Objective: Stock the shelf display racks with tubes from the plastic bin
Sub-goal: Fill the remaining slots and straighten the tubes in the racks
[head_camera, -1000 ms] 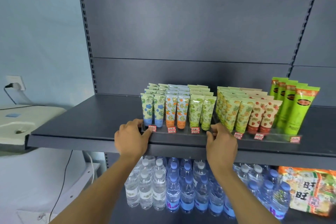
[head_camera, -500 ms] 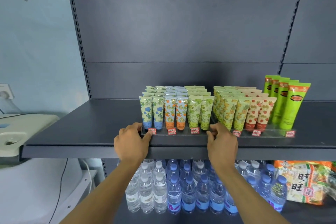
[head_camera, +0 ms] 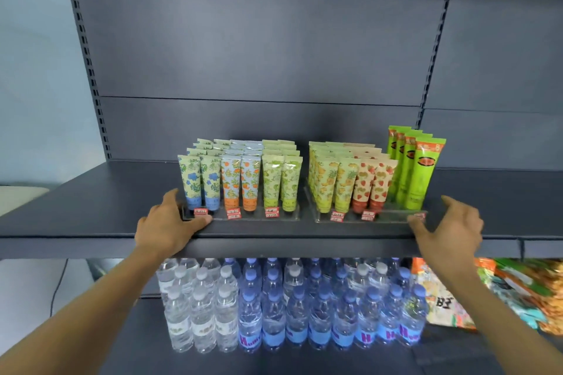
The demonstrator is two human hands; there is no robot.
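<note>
Head cam faces shelf [head_camera: 91,222] straight-on, close, slightly down

Premises: retail shop, stocked goods aisle.
Evidence: dark metal gondola shelving [head_camera: 91,210] with slotted uprights [head_camera: 91,76] and back panels. Clear display racks [head_camera: 259,216] at the shelf's front edge hold upright rows of printed tubes [head_camera: 240,179], sorted by pattern, each row fronted by a small red price tag [head_camera: 200,211]. Lower shelf: massed water bottles [head_camera: 274,307] in ranks; snack packets [head_camera: 451,298] towards its right end.
</note>
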